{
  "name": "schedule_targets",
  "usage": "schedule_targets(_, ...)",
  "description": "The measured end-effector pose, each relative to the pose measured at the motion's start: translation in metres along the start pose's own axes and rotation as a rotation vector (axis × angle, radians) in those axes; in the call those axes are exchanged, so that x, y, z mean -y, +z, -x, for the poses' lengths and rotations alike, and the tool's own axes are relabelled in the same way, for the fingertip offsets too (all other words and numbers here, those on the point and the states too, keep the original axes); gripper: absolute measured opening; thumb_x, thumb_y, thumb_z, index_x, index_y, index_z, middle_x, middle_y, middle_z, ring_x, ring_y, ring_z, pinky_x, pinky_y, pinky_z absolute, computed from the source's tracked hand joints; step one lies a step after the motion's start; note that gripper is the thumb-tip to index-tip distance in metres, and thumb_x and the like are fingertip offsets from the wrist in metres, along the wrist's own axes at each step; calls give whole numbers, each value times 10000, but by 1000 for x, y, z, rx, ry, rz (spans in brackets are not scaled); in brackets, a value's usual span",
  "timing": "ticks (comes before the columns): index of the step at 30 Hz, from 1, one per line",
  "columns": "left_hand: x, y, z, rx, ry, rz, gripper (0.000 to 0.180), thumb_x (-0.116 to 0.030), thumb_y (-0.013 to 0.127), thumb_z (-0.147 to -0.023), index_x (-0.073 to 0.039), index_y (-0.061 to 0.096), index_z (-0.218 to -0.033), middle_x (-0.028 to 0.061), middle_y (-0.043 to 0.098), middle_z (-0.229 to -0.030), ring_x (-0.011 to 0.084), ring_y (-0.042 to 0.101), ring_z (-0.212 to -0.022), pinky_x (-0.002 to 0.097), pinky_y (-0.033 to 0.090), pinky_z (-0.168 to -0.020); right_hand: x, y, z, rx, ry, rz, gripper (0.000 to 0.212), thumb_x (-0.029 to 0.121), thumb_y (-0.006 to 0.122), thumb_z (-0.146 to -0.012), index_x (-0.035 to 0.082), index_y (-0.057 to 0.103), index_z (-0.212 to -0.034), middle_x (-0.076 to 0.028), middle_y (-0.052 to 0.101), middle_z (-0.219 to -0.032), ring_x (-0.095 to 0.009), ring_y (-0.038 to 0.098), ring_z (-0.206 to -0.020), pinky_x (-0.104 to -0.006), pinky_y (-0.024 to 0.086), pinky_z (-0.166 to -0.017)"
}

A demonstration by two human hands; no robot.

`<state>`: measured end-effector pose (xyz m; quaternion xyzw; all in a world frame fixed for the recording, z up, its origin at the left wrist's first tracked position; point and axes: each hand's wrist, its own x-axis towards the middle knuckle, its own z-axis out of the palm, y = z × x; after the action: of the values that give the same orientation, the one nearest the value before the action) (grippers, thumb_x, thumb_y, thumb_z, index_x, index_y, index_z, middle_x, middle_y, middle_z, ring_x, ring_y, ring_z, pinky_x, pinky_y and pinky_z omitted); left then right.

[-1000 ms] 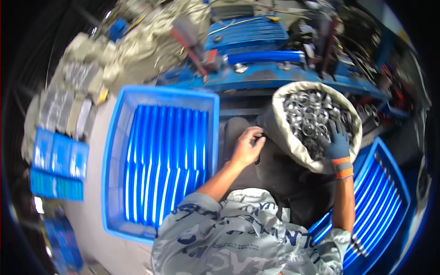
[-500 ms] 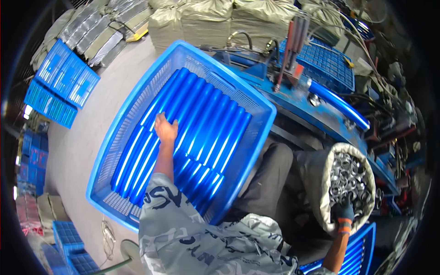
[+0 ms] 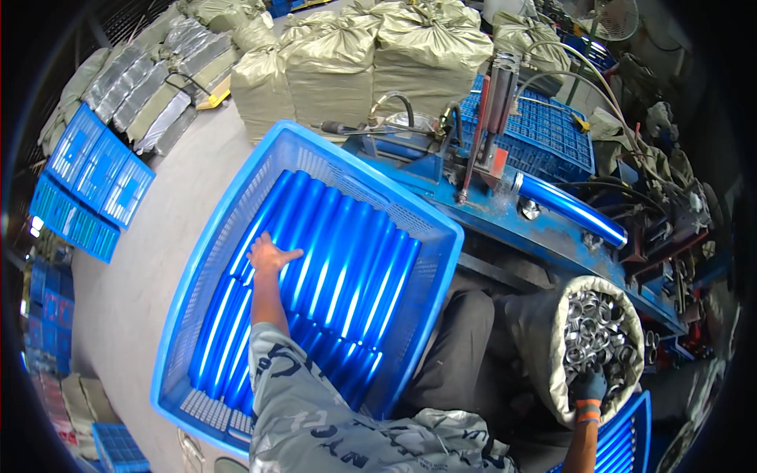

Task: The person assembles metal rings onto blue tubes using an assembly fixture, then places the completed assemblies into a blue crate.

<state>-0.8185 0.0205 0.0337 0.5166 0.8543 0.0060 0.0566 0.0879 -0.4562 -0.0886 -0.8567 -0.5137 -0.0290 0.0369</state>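
Note:
My bare left hand (image 3: 272, 256) rests on shiny blue metallic tubes (image 3: 335, 236), fingers spread and thumb stretched out to the right. The tubes lie side by side in two overlapping rows inside a large blue plastic crate (image 3: 169, 355). Far to the right, my right hand (image 3: 589, 388), in a dark glove with an orange cuff, reaches into a pale woven sack (image 3: 553, 370). Silver metal rings (image 3: 599, 327) fill the sack, and my gloved fingertips are among them, partly hidden. Whether they hold a ring is not visible.
Beyond the crate stands a blue machine bench (image 3: 505, 217) with a single blue tube (image 3: 572, 209) mounted on it. Large tied sacks (image 3: 331, 67) line the back. Blue crates (image 3: 98, 165) stand at the left, and another crate of tubes (image 3: 623, 441) is at the lower right.
The view has shifted, so the crate and bench appear lower. My left thumb has spread wider over the tubes. My right hand stays in the sack of rings.

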Motion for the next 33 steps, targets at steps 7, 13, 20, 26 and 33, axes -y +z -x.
schedule_targets(7,-22,45,50,-43,120,14,1337,-573,1068,-666,-51,432,-1720,222,573,-1661,426,545,-1562,554,513,-1260,-6,11,3,-36,-8,49,332,242,772,-889,73,835,-1167,-240,744,-1430,-455,701,-1318,-633,522,-1131)
schedule_targets(13,-7,106,85,-21,270,132,1275,-577,1038,-689,17,504,-1684,272,699,-1564,441,690,-1438,508,558,-1215,-4,-11,28,-211,-187,-90,432,312,857,-793,76,829,-1153,-234,727,-1457,-492,648,-1385,-718,409,-1239)
schedule_targets(20,-126,137,218,20,583,837,984,-251,980,-861,129,490,-1625,269,727,-1479,357,729,-1342,464,535,-1210,-34,-58,61,-36,365,-1453,403,206,873,-1039,-54,795,-1337,-55,824,-1157,-148,755,-1014,-338,636,-873)
schedule_targets(26,-323,4,396,93,1002,691,663,-121,858,-853,-11,631,-1466,153,763,-1123,309,756,-968,426,610,-937,45,-121,74,97,360,-2531,624,466,875,-1029,84,710,-1493,-98,745,-1465,-330,728,-1372,-479,652,-1101)
schedule_targets(33,-369,-63,553,210,1611,369,694,-147,873,-790,-108,707,-1462,182,797,-1283,423,783,-1160,501,636,-1000,34,-149,105,55,149,-2527,705,410,902,-1008,79,653,-1579,-89,737,-1490,-273,732,-1376,-471,656,-1107)
